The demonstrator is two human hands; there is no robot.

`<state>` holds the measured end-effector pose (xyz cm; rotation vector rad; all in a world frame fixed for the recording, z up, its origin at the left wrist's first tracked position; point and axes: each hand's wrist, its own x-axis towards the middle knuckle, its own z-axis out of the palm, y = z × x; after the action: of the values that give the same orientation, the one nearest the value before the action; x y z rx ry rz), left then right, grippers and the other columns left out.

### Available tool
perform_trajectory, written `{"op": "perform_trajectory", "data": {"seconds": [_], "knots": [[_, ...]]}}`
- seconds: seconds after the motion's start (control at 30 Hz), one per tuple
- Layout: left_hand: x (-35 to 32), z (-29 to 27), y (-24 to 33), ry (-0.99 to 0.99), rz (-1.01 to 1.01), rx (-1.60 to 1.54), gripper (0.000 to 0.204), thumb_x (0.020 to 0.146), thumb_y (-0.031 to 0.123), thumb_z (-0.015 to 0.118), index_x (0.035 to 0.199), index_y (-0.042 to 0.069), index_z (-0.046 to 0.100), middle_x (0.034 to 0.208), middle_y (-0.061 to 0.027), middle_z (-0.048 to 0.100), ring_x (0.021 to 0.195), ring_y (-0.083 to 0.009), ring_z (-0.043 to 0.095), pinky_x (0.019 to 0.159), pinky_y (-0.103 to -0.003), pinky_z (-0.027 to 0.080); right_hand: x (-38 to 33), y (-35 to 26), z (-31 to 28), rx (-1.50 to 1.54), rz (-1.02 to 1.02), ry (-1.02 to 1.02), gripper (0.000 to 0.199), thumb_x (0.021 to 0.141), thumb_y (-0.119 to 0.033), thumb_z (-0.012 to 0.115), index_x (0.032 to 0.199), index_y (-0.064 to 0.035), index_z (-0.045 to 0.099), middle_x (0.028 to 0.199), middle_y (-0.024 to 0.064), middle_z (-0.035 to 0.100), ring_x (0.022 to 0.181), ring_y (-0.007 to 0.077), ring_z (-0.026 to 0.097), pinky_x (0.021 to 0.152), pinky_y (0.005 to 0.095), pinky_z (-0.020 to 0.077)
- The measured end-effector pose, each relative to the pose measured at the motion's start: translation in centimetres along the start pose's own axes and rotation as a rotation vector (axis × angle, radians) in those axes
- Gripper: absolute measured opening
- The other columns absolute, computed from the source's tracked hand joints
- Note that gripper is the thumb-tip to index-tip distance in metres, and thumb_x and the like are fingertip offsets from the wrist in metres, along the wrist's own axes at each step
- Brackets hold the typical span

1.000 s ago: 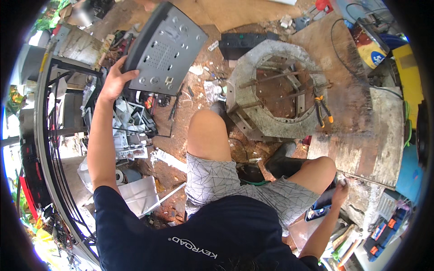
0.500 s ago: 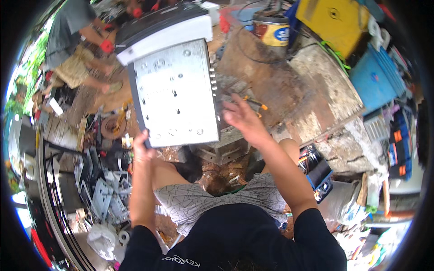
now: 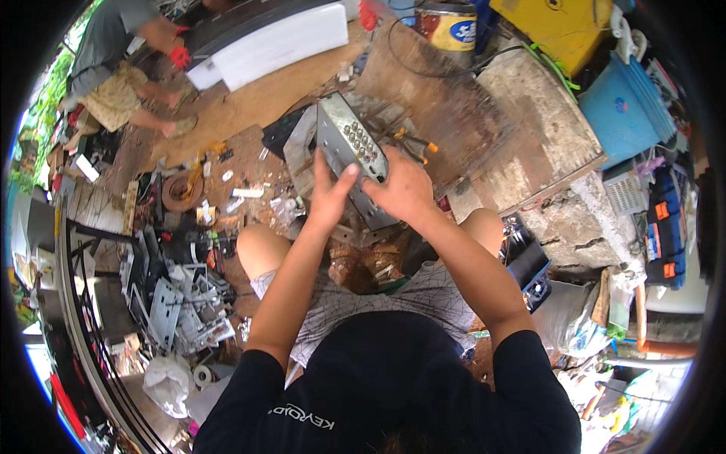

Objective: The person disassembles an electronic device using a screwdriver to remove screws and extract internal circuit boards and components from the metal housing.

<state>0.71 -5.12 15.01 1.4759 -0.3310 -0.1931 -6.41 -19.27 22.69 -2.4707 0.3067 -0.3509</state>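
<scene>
A flat metal electronics box (image 3: 354,136) stands tilted on its edge between my hands, above a metal block (image 3: 300,145) in front of my knees. Its narrow panel with rows of round sockets faces up. My left hand (image 3: 330,198) is pressed to the broad grey side, thumb and fingers spread against the metal. My right hand (image 3: 406,185) grips the near end by the socket panel, and its fingertips are partly hidden behind the box. Just beyond the right hand lies a tool with orange-tipped handles (image 3: 416,142).
Scrap metal parts (image 3: 178,306) are heaped at the left. A co-worker's red-gloved hand (image 3: 179,57) touches a long black-and-white panel (image 3: 283,47) at the far side. On the right are a worn wooden board (image 3: 548,125), a round can (image 3: 448,26) and a blue bin (image 3: 624,113).
The box has come down and turned from its broad face to its edge. My right hand, free before, now grips it. The black-and-white panel in the background has shifted.
</scene>
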Motion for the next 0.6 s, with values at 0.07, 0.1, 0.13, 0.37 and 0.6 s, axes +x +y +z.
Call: {"op": "perform_trajectory", "data": {"seconds": [0.07, 0.1, 0.13, 0.37, 0.6], "knots": [[0.7, 0.2, -0.3, -0.001, 0.002, 0.126, 0.108, 0.082, 0.053, 0.067, 0.146, -0.013, 0.010, 0.148, -0.0317, 0.027, 0.137, -0.0368, 0.032, 0.112, -0.039, 0.027, -0.1, -0.5, 1.6, -0.024, 0.034, -0.092, 0.054, 0.074, -0.036, 0.068, 0.112, 0.0000, 0.056, 0.096, 0.0221, 0.066, 0.091, 0.0397, 0.065, 0.078, 0.0471, 0.0512], [1.3, 0.4, -1.0, 0.082, -0.042, 0.145, 0.108, 0.082, 0.055, 0.067, 0.145, -0.013, 0.012, 0.145, -0.0328, 0.030, 0.136, -0.0369, 0.033, 0.112, -0.038, 0.027, 0.0, -0.9, 2.4, -0.047, 0.047, -0.126, 0.052, 0.074, -0.037, 0.068, 0.110, -0.0001, 0.056, 0.097, 0.0222, 0.066, 0.092, 0.0400, 0.064, 0.078, 0.0470, 0.0511], [1.9, 0.4, -1.8, 0.161, -0.083, 0.166, 0.109, 0.081, 0.056, 0.067, 0.145, -0.014, 0.014, 0.143, -0.0338, 0.033, 0.135, -0.0369, 0.035, 0.111, -0.038, 0.028, 0.2, -1.3, 3.1, -0.069, 0.061, -0.155, 0.051, 0.074, -0.037, 0.068, 0.108, -0.0003, 0.056, 0.099, 0.0224, 0.066, 0.092, 0.0404, 0.064, 0.079, 0.0470, 0.0511], [3.0, -1.7, -2.7, 0.171, -0.078, 0.165, 0.096, 0.081, 0.046, 0.068, 0.141, -0.015, 0.023, 0.133, -0.0341, 0.045, 0.125, -0.0386, 0.047, 0.106, -0.040, 0.036, 2.8, 2.5, 2.6, 0.338, 0.000, -0.450, 0.080, 0.071, -0.047, 0.077, 0.127, 0.0035, 0.051, 0.115, 0.0214, 0.063, 0.105, 0.0332, 0.063, 0.090, 0.0388, 0.0501], [2.4, 0.3, 0.0, 0.225, 0.011, 0.438, 0.111, 0.074, 0.050, 0.076, 0.142, -0.016, 0.018, 0.135, -0.0356, 0.042, 0.129, -0.0412, 0.043, 0.108, -0.040, 0.035, 5.2, 5.2, 1.7, 0.552, 0.100, -0.784, 0.065, 0.086, -0.040, 0.071, 0.133, 0.0000, 0.051, 0.116, 0.0097, 0.064, 0.098, 0.0165, 0.063, 0.073, 0.0321, 0.0546]]}}
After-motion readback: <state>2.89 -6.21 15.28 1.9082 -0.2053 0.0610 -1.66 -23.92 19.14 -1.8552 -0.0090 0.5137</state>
